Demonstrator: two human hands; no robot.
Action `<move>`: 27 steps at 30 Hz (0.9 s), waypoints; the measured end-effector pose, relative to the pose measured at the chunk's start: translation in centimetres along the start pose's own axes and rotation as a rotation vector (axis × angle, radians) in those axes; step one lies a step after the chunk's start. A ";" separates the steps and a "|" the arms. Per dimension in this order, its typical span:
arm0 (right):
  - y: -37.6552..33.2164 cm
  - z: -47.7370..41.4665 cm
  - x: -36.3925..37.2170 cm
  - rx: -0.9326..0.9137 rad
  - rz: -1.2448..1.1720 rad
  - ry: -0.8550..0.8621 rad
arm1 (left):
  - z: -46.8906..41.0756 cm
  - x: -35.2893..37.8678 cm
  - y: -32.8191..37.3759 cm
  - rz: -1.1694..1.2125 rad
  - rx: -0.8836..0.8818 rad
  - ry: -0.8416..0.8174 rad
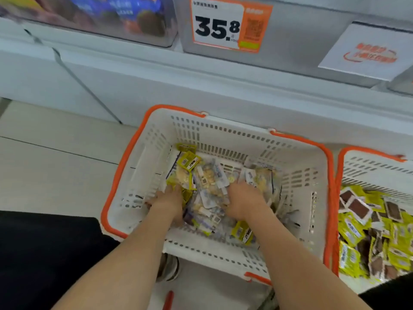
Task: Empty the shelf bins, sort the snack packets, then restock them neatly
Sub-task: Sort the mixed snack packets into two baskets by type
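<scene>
Though blurred, left hand [170,199] and right hand [242,203] amid glossy packets [211,184].

The near basket [156,139] is white with slotted walls and an orange rim and handles; the second basket [375,168] shows the same white and orange; the clear packets [210,189] carry pale blue-and-white print, mixed with yellow-green packets [190,162] bearing black barcodes; the yellow packets [353,233] have dark brown squares framed in white; the price tag [223,25] is white with black numerals and an orange border; the sign [366,52] is white with orange lettering; the floor [55,164] is pale beige; the clothing [44,253] is black.
</scene>
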State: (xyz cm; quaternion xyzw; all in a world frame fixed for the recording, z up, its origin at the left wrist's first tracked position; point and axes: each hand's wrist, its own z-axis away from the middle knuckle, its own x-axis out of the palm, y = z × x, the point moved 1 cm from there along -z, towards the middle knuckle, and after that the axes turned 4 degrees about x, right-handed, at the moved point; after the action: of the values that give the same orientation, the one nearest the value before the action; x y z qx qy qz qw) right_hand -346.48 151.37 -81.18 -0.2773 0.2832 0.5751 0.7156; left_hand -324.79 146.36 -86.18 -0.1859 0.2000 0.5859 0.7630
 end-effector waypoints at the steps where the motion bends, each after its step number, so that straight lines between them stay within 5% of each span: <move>1: 0.0 0.0 -0.3 -0.017 0.038 -0.027 | -0.2 0.1 -0.1 0.025 0.016 -0.016; 9: 1.1 2.3 0.8 -0.038 0.331 -0.057 | -0.5 0.8 1.3 0.023 0.078 -0.019; 13: 2.2 2.7 2.4 -0.046 0.286 0.041 | 1.1 -0.8 2.9 -0.025 0.191 0.176; 17: 3.5 3.0 3.0 0.004 0.208 0.118 | 1.4 -0.7 4.5 0.242 0.233 0.197; 22: 3.2 3.9 3.7 -0.024 0.213 0.129 | 1.6 -0.5 6.5 0.544 0.072 0.270; 27: 3.6 3.5 4.1 0.011 0.153 0.132 | 2.1 -2.3 8.5 1.085 0.076 0.359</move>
State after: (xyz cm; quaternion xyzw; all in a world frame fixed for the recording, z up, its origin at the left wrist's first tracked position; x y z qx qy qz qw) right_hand -349.00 157.34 -82.01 -0.2880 0.3532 0.6072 0.6509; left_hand -333.40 147.60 -83.63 -0.1257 0.4143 0.8452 0.3132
